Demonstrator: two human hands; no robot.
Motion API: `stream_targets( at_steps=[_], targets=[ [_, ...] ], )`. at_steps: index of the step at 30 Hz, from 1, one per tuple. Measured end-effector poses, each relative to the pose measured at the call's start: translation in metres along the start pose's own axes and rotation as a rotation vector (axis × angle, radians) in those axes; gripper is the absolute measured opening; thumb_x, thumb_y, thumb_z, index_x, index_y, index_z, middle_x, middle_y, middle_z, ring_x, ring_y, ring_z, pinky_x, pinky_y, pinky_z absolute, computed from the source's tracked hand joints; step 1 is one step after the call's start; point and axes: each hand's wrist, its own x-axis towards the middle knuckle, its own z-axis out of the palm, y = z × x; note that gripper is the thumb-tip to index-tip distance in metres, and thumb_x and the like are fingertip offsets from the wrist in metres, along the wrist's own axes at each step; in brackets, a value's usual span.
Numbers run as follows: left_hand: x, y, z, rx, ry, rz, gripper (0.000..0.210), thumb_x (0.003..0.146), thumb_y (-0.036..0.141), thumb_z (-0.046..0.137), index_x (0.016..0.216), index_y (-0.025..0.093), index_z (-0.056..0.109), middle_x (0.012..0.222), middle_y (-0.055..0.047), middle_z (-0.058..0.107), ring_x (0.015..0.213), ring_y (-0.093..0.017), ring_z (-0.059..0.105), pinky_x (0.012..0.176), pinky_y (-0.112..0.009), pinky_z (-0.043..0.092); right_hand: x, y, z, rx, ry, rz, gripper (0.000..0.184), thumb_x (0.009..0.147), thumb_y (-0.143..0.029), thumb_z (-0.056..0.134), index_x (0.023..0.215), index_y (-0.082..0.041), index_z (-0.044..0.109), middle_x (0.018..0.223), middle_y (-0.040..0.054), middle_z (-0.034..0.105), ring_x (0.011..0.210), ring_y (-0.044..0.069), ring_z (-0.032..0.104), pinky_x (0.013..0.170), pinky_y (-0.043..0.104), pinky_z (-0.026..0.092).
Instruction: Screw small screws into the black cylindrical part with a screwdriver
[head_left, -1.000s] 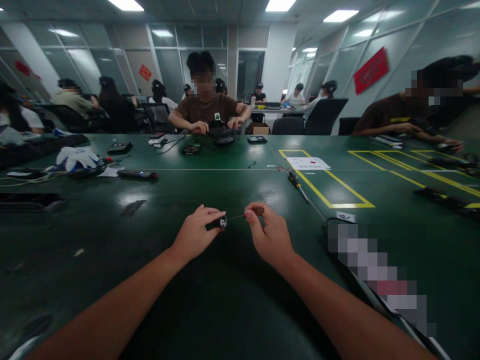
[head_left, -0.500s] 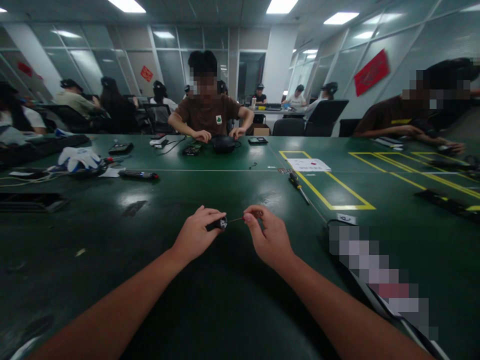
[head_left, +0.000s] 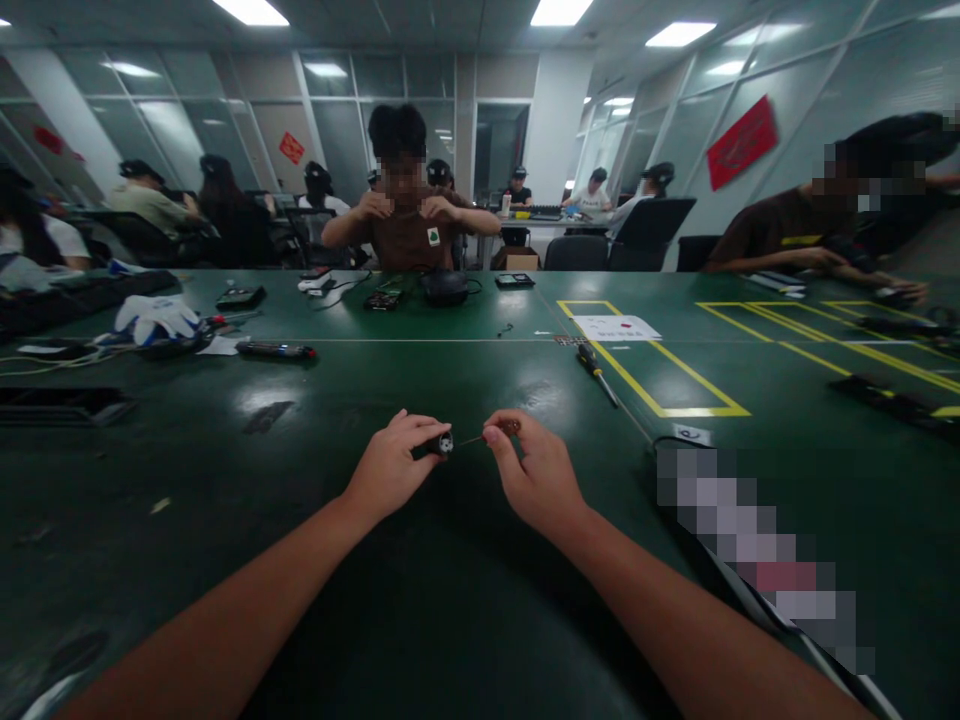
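Observation:
Between thumb and fingers, my left hand grips a small dark cylindrical part, its round silvery end turned to the right. My right hand is closed on the reddish handle of a thin screwdriver. The slim shaft points left at the face of the cylinder; whether its tip touches is too fine to tell. Both hands are above the green table, close to each other. Past them to the right lies a larger black-and-yellow screwdriver.
White gloves and a pen-like tool lie at the left. A printed sheet sits across yellow tape. A long pixelated object runs along the right. Opposite, a co-worker sits behind a black case.
My hands keep nearly the same pose, with the screwdriver still aimed at the cylinder. The co-worker opposite has raised both hands from the table to chest height.

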Motion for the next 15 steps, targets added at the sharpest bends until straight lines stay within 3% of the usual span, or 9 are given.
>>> stream_targets(
  at_steps=[15],
  targets=[
    [0.0002,-0.0037,0.0026,-0.012,-0.008,0.013,0.034,0.087,0.017,0.07,0.12,0.026,0.073,0.118,-0.005,0.075,0.11,-0.023,0.069,0.117,-0.059,0.035,-0.0001,0.0009,0.0017,-0.004,-0.024,0.022,0.015,0.101,-0.028,0.051,0.098,-0.021,0.064,0.086,0.0046,0.071,0.081,0.02,0.068,0.075,0.032,0.049]
  ],
)
